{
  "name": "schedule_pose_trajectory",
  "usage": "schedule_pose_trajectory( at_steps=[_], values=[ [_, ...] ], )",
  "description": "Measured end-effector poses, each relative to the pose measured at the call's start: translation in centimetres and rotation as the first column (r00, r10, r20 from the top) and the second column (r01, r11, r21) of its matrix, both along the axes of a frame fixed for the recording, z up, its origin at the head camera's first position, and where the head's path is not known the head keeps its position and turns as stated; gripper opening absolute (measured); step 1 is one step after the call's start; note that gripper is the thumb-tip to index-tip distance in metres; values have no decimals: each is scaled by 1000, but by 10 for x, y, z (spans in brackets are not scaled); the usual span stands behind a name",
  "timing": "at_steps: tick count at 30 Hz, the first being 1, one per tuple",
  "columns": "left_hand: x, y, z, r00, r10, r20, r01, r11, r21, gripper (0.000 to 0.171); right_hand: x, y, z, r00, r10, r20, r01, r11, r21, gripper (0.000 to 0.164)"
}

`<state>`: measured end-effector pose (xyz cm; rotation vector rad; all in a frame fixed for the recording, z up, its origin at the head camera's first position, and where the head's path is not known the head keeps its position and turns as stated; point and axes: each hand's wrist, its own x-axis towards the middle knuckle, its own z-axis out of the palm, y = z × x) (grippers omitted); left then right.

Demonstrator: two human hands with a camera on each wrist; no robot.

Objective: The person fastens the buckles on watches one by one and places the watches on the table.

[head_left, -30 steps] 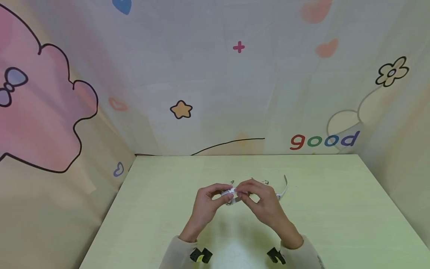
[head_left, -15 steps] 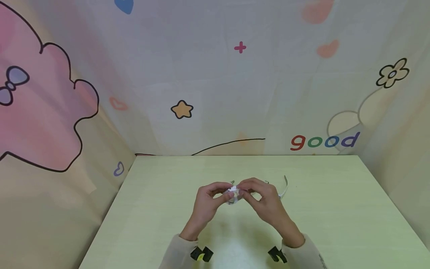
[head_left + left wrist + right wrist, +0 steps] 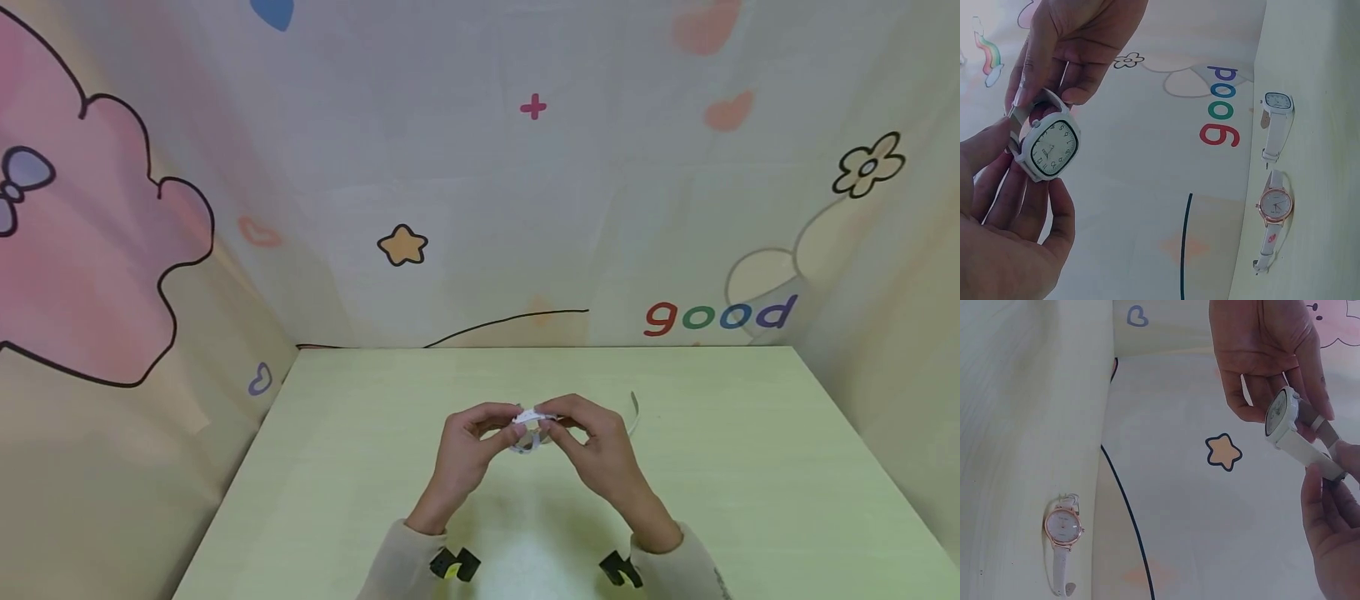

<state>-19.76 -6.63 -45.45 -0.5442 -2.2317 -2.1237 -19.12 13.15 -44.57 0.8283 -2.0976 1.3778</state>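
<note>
In the head view, a white wristwatch (image 3: 534,417) is held above the table between both hands, its strap bent into a loop. My left hand (image 3: 467,446) pinches the strap from the left with thumb and fingers. From the right, my right hand (image 3: 597,440) pinches the strap too. The left wrist view shows the watch's squarish white case and numbered dial (image 3: 1055,149) hanging beside the fingers. In the right wrist view the dial is turned aside and the white strap (image 3: 1300,447) runs to my right fingertips. Fingers partly hide where the strap ends meet.
Two more watches lie on the pale table (image 3: 375,467) behind the hands: a white squarish one (image 3: 1277,101) and a round rose-gold one (image 3: 1275,205) with a light strap. A curved strap (image 3: 635,408) shows past my right hand. A printed cloth hangs behind the table.
Both hands have stayed close together in almost the same place. Between them the watch's strap has shifted, and its loop now hangs below the fingertips. My right fingers have moved slightly right.
</note>
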Motion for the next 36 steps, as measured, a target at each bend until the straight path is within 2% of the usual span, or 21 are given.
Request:
schedule_pose_trajectory(
  at_steps=[9,17,24,29,34,36],
  values=[
    [-1,2,0,1000,14,2,-14,1000,3,22,5,0,-7,992,-89,89,89,996,4,32],
    [-1,4,-2,1000,2,2,-2,1000,-1,22,2,0,-8,998,-65,9,65,997,-37,29],
    [-3,4,-7,999,3,-33,-4,999,-35,21,2,3,-9,999,-38,17,38,999,-27,27],
    [-3,3,-10,1000,-2,-26,1,999,-36,21,2,2,-12,999,-46,-9,46,999,-16,29],
    [-2,2,-8,1000,-10,-20,9,999,-41,22,2,2,-13,998,-59,25,59,998,-14,29],
    [-1,2,-7,999,-28,-21,26,998,-52,24,6,0,-5,997,-68,26,69,997,-17,28]
  ],
)
